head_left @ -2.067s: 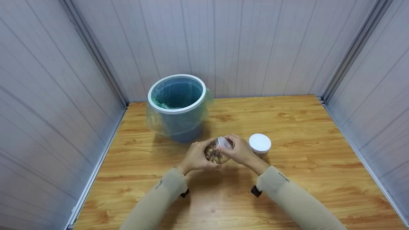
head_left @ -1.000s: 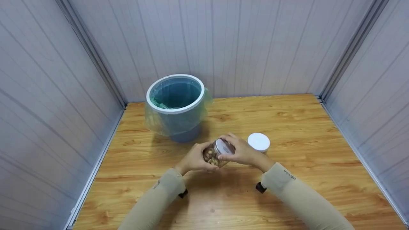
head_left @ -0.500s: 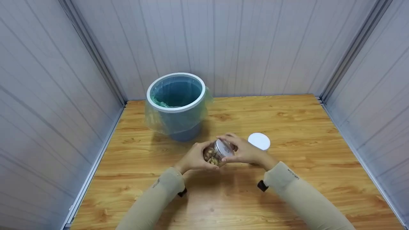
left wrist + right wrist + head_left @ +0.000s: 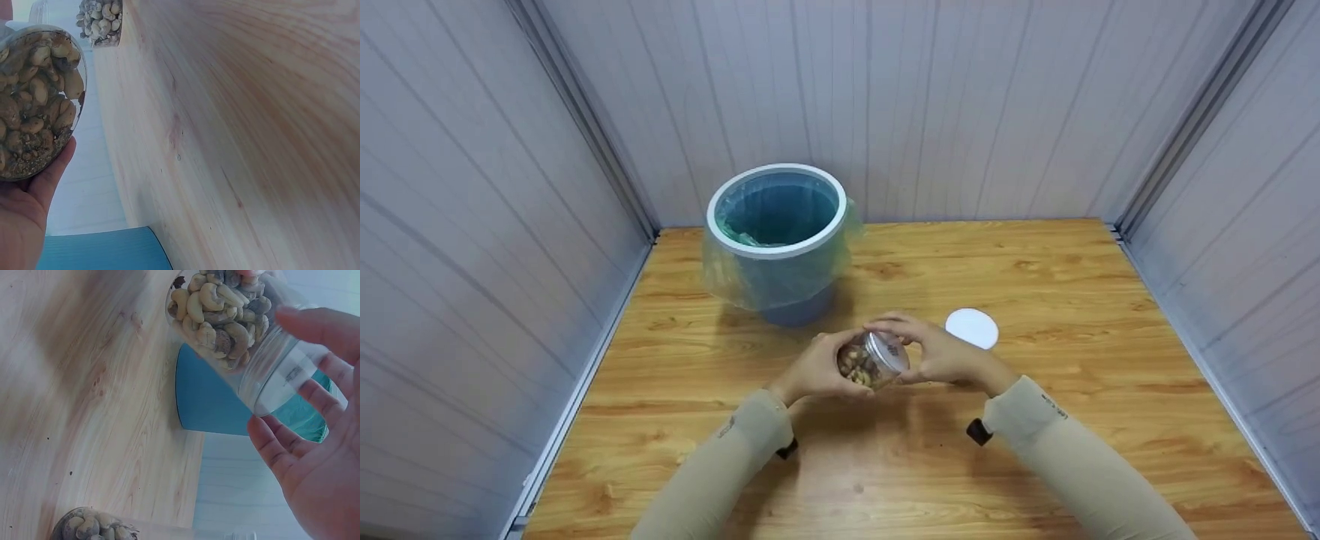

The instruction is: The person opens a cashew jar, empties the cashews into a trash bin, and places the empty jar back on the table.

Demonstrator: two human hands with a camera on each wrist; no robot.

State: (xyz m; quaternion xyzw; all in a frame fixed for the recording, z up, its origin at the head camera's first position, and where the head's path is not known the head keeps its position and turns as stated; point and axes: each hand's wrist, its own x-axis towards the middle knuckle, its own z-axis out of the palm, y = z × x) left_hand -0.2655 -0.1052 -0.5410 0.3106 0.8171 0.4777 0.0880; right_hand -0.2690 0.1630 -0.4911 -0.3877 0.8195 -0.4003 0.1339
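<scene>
1. Left hand: fingers and thumb curved round the body of a clear jar, opened about as wide as the jar and in firm-looking contact with it.
2. Right hand: grips the jar lid by its rim, the thumb at the near side and the fingers at the far side, spread to the lid's width.
3. Position of the clear jar: held above the table, near and to the right of the bin, tilted with its lid end to the right. Nuts show through its wall.
4. Fit of the jar lid: it sits at the jar's mouth; with fingers partly across it, how tightly it is seated cannot be determined.
5. Second jar: stands on the table just beyond the right hand, to the right. It also contains nuts and is topped by a white lid.
6. Bin: blue, white-rimmed, upright on the table at the far left. A thin green liner hangs over its outside.
7. Surroundings: pale panelled wall behind the table; long beige sleeves on both arms.
</scene>
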